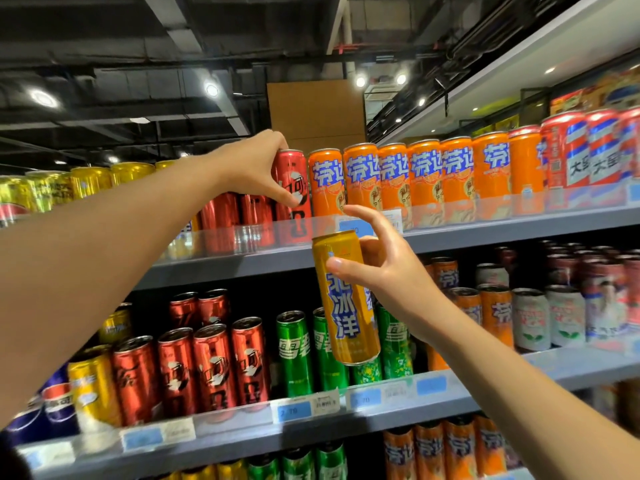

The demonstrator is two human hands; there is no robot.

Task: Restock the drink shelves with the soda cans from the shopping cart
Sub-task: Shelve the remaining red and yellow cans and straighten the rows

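Note:
My left hand [258,164] reaches up to the top shelf [485,233] and grips a tall red cola can [294,188] that stands at the right end of the red row, beside the orange soda cans [408,181]. My right hand [377,265] holds a tall yellow-orange can with blue characters [343,303] in front of the shelves, slightly tilted, below the top shelf's edge. Its thumb lies across the can's front and its index finger points up. The shopping cart is out of view.
The middle shelf [242,420] carries yellow, red, green and white cans, with price tags along its edge. More orange and green cans stand on the shelf below. Red-and-blue cans [588,150] fill the top shelf's right end. A cardboard box [315,109] sits above.

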